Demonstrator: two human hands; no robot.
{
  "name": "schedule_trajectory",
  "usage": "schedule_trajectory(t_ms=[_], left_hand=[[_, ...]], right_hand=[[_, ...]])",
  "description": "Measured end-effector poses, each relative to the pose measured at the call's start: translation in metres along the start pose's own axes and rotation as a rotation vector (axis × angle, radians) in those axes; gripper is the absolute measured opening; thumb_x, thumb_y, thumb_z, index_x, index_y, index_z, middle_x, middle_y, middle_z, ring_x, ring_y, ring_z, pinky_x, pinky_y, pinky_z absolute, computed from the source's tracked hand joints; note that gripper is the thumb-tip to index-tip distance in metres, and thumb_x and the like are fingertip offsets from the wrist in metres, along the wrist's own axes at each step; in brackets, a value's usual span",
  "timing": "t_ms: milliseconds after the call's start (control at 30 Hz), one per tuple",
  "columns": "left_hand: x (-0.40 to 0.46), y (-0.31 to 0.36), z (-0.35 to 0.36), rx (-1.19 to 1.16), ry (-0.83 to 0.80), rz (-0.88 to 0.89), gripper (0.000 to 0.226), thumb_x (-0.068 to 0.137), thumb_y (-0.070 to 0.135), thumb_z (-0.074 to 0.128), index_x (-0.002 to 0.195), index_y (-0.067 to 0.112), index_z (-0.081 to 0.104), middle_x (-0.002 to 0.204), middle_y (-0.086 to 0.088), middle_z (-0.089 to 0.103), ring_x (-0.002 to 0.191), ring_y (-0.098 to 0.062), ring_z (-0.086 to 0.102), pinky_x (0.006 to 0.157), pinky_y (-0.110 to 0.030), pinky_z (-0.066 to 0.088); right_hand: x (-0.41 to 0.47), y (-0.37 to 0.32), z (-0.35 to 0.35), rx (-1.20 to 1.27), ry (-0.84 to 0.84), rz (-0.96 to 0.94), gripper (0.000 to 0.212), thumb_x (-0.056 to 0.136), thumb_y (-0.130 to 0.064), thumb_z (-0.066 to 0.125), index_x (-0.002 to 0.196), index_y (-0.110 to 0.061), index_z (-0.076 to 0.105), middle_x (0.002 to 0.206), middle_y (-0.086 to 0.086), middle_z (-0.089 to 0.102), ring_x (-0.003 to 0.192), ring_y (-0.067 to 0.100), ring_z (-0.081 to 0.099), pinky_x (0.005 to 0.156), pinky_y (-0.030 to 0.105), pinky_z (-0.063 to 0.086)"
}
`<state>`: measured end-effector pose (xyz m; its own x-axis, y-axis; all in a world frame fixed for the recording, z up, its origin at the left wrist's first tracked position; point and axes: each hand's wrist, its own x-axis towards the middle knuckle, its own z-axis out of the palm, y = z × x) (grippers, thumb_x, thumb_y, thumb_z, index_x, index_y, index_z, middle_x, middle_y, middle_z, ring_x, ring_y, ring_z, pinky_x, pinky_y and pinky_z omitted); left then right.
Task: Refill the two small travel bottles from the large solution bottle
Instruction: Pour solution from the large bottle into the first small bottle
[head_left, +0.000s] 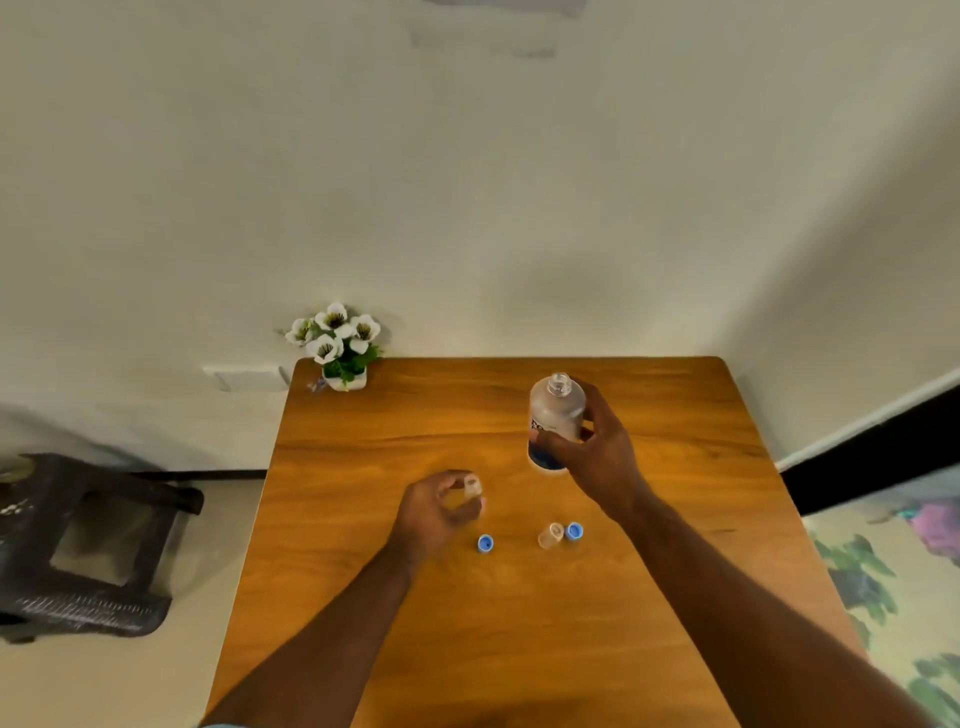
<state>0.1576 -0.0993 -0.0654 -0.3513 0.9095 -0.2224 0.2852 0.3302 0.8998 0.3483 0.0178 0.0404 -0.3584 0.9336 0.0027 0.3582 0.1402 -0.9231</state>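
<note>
The large solution bottle (555, 410) stands upright on the wooden table (363, 519), uncapped, with a pale body and a blue base. My right hand (597, 452) grips its lower half from the right side. My left hand (434, 512) holds one small clear travel bottle (471, 488) between fingers and thumb, just above the table. The second small travel bottle (550, 535) stands open on the table nearer to me. A blue cap (573, 531) lies right beside it. Another blue cap (485, 543) lies below my left hand.
A small white pot of white flowers (340, 345) sits at the table's far left corner against the wall. A dark plastic stool (83, 545) stands on the floor to the left. A floral cloth (893, 571) lies off the right edge.
</note>
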Motion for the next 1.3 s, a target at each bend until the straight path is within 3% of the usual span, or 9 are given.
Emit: schedule_trajectory(t_ms=[100,200,267,367,500,567,667,1067,1300], left_hand=[[0.011,0.057,-0.009,-0.159,0.040,0.078,0.031,0.079,0.011,0.084,0.108,0.016,0.074,0.106,0.002,0.076,0.102,-0.008,0.070,0.093,-0.031,0.058],[0.017,0.124,-0.016,-0.260,0.107,0.238,0.033,0.081,0.003,0.080,0.112,0.013,0.073,0.108,-0.002,0.076,0.103,-0.013,0.070,0.086,-0.024,0.058],[0.016,0.168,-0.020,-0.336,0.128,0.308,0.031,0.083,0.002,0.078,0.112,0.012,0.074,0.106,-0.007,0.076,0.102,-0.019,0.071,0.084,-0.035,0.061],[0.005,0.230,-0.024,-0.461,0.109,0.370,0.030,0.082,0.002,0.080,0.111,0.010,0.075,0.101,-0.012,0.076,0.093,-0.022,0.073,0.072,-0.050,0.063],[-0.013,0.300,-0.029,-0.558,0.110,0.448,0.027,0.080,0.000,0.080,0.105,0.007,0.077,0.095,-0.017,0.075,0.084,-0.026,0.071,0.072,-0.049,0.063],[-0.022,0.330,-0.033,-0.573,0.111,0.490,0.022,0.081,0.001,0.079,0.101,0.010,0.078,0.098,-0.024,0.074,0.086,-0.035,0.071,0.073,-0.047,0.063],[-0.034,0.368,-0.036,-0.553,0.103,0.548,0.021,0.082,0.002,0.078,0.100,0.013,0.078,0.097,-0.020,0.076,0.094,-0.042,0.072,0.073,-0.047,0.063],[-0.058,0.431,-0.039,-0.484,0.113,0.682,0.021,0.083,0.003,0.078,0.104,0.002,0.076,0.093,-0.023,0.076,0.094,-0.046,0.070,0.068,-0.042,0.064],[-0.067,0.426,-0.036,-0.479,0.107,0.667,0.022,0.083,0.003,0.077,0.105,0.000,0.075,0.092,-0.023,0.076,0.087,-0.036,0.074,0.067,-0.040,0.063]], right_hand=[[0.004,-0.020,-0.021,0.009,0.016,-0.058,0.069,0.072,-0.038,0.086,0.129,-0.046,0.047,0.125,-0.014,0.059,0.113,0.015,0.060,0.086,0.036,0.060],[0.010,-0.050,-0.049,0.006,0.000,-0.142,0.068,0.076,-0.029,0.085,0.130,-0.042,0.046,0.122,-0.017,0.059,0.109,0.008,0.060,0.085,0.031,0.060],[0.015,-0.072,-0.069,-0.023,-0.012,-0.210,0.065,0.078,-0.024,0.084,0.129,-0.038,0.046,0.119,-0.019,0.059,0.107,0.008,0.061,0.082,0.026,0.059],[0.020,-0.109,-0.101,-0.099,0.000,-0.319,0.067,0.075,-0.033,0.084,0.129,-0.039,0.044,0.116,-0.023,0.057,0.104,0.008,0.061,0.078,0.019,0.055],[0.025,-0.160,-0.146,-0.209,0.030,-0.429,0.068,0.067,-0.051,0.082,0.124,-0.044,0.046,0.108,-0.019,0.064,0.089,0.007,0.066,0.071,0.020,0.057],[0.024,-0.185,-0.169,-0.271,0.056,-0.485,0.068,0.066,-0.055,0.085,0.121,-0.044,0.048,0.103,-0.022,0.065,0.089,-0.002,0.063,0.068,0.011,0.051],[0.025,-0.221,-0.196,-0.373,0.085,-0.554,0.071,0.062,-0.058,0.086,0.120,-0.045,0.048,0.097,-0.029,0.061,0.088,-0.008,0.061,0.065,0.006,0.045],[0.025,-0.280,-0.245,-0.646,0.098,-0.698,0.072,0.062,-0.055,0.081,0.124,-0.046,0.045,0.097,-0.015,0.064,0.081,0.008,0.062,0.065,0.019,0.046],[0.019,-0.285,-0.247,-0.690,0.064,-0.711,0.074,0.060,-0.053,0.081,0.125,-0.046,0.046,0.098,-0.014,0.066,0.083,0.012,0.063,0.072,0.030,0.055]])
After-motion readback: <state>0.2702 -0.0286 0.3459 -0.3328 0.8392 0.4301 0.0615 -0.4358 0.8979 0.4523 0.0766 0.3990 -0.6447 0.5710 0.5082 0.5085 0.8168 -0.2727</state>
